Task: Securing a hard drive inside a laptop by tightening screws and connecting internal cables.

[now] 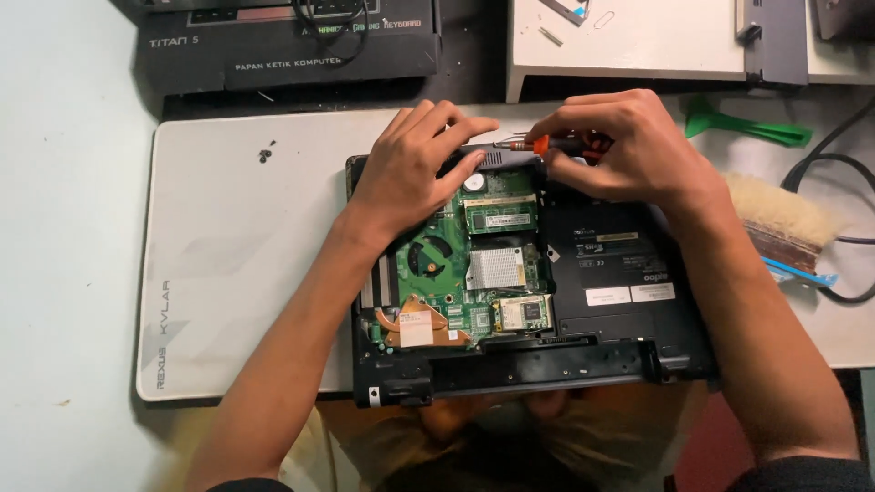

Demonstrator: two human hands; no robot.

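A black laptop [620, 319] lies upside down on a white mat [237, 255], its bottom cover off and the green circuit board [456, 264] showing. My left hand [415, 164] rests flat on the laptop's far left corner, fingers spread over the board's edge. My right hand [620, 146] holds a small screwdriver [538, 143] with an orange and black handle. Its metal tip points left at the far edge of the laptop, close to my left fingertips.
Tiny dark screws [265, 153] lie on the mat at the far left. A green plastic pry tool [747, 128] and a bristle brush [784, 223] sit to the right, beside a black cable [834, 150]. A dark keyboard box [292, 46] and a white box [638, 41] stand behind.
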